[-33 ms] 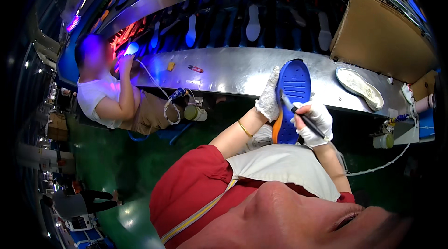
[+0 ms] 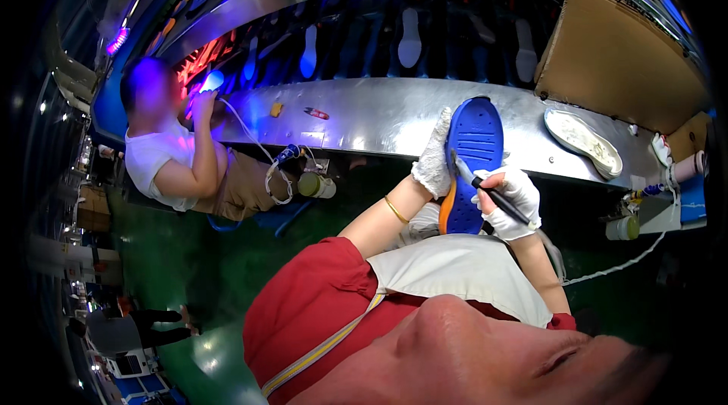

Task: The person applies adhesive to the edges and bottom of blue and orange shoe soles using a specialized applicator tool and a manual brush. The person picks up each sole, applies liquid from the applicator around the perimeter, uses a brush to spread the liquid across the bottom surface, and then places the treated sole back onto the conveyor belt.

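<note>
Hardly shifting since the earlier frame: holding the same pose, with only a slight settling of both hands around the blue ridged rubber shoe sole with an orange heel edge (image 2: 472,149). Gripping that sole upright over the lap, toe end reaching up against the edge of the curved shiny metal workbench (image 2: 364,113). Wrapping the white-gloved left hand (image 2: 434,162) around the sole's left edge, fingers closed on it, though mostly hiding behind the sole. Pinching a black pen-like tool (image 2: 497,196) in the white-gloved right hand (image 2: 514,200), fingers clamped together on its shaft, tip touching the sole's tread near the middle.

Lying further right on the bench: one pale worn insole-shaped piece (image 2: 582,141). Counting one blue sole in hand, one tool, two gloves. Hanging in the dark rack behind the bench: several pale sole shapes (image 2: 409,37), too blurred to count exactly. Sitting at left: another person in a white shirt (image 2: 163,158), hands raised toward a violet light, work hard making out.
</note>
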A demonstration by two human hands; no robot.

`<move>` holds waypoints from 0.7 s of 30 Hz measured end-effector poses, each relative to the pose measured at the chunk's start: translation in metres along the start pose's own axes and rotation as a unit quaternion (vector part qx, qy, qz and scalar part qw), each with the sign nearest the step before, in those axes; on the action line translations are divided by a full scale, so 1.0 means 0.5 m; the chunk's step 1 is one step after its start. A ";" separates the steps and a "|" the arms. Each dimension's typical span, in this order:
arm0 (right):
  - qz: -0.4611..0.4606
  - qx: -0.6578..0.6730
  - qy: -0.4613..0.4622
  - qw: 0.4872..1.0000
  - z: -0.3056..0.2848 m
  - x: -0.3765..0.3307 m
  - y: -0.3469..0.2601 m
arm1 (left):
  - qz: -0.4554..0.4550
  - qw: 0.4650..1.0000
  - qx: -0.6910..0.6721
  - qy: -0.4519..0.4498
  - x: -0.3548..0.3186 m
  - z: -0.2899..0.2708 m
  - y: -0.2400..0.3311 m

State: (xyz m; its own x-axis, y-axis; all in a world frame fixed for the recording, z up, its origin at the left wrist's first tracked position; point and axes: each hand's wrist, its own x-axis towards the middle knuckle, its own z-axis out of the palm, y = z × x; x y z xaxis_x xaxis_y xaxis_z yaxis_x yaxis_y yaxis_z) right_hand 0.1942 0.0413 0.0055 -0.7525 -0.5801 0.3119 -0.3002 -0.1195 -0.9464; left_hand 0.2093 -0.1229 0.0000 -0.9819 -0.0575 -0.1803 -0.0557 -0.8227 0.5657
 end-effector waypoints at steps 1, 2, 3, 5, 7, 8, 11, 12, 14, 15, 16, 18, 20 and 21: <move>0.027 0.022 -0.005 0.999 -0.010 -0.002 0.003 | -0.057 0.996 -0.028 -0.061 0.001 -0.019 0.004; 0.092 0.088 0.016 0.992 -0.017 -0.003 0.004 | -0.071 0.994 -0.037 -0.069 -0.011 -0.039 0.000; 0.086 0.093 0.030 0.992 -0.046 -0.009 0.020 | -0.097 0.990 -0.043 -0.088 -0.019 -0.043 -0.012; 0.118 0.104 0.088 0.984 -0.087 -0.021 0.026 | -0.100 0.985 0.010 -0.142 -0.046 -0.032 -0.034; 0.077 0.073 0.098 0.990 -0.096 -0.027 0.050 | -0.191 0.967 0.080 -0.146 -0.049 -0.058 -0.061; 0.043 0.054 0.073 0.995 -0.093 -0.026 0.070 | -0.230 0.964 0.049 -0.126 -0.049 -0.063 -0.070; 0.123 0.173 0.041 0.976 -0.054 -0.027 0.027 | -0.231 0.965 0.010 -0.126 -0.001 -0.086 -0.085; 0.085 0.154 0.029 0.984 -0.064 -0.021 0.036 | -0.182 0.979 0.020 -0.094 0.006 -0.072 -0.085; 0.139 0.184 0.020 0.973 -0.100 -0.006 0.024 | -0.092 0.985 0.058 -0.137 0.023 -0.064 -0.077; 0.150 0.181 0.034 0.971 -0.112 -0.002 0.019 | -0.081 0.983 0.025 -0.161 0.025 -0.038 -0.074; 0.140 0.162 0.056 0.975 -0.110 0.007 0.007 | -0.072 0.980 -0.006 -0.186 0.031 -0.010 -0.066; 0.075 0.110 0.069 0.989 -0.085 0.020 0.011 | -0.024 0.993 0.065 -0.094 0.038 0.024 -0.059; -0.010 0.034 0.032 0.999 -0.081 0.022 0.007 | -0.012 0.994 0.021 -0.103 0.068 0.019 -0.060; -0.067 -0.017 0.014 0.997 -0.080 0.027 0.006 | -0.018 0.995 -0.009 -0.096 0.078 0.001 -0.061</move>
State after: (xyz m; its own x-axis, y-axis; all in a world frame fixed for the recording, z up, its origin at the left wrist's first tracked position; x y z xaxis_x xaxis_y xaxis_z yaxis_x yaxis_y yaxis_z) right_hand 0.1598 0.0655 0.0100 -0.7205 -0.5373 0.4384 -0.4190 -0.1666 -0.8926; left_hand 0.1727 -0.0998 -0.0239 -0.9959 0.0802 -0.0426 -0.0904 -0.8318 0.5476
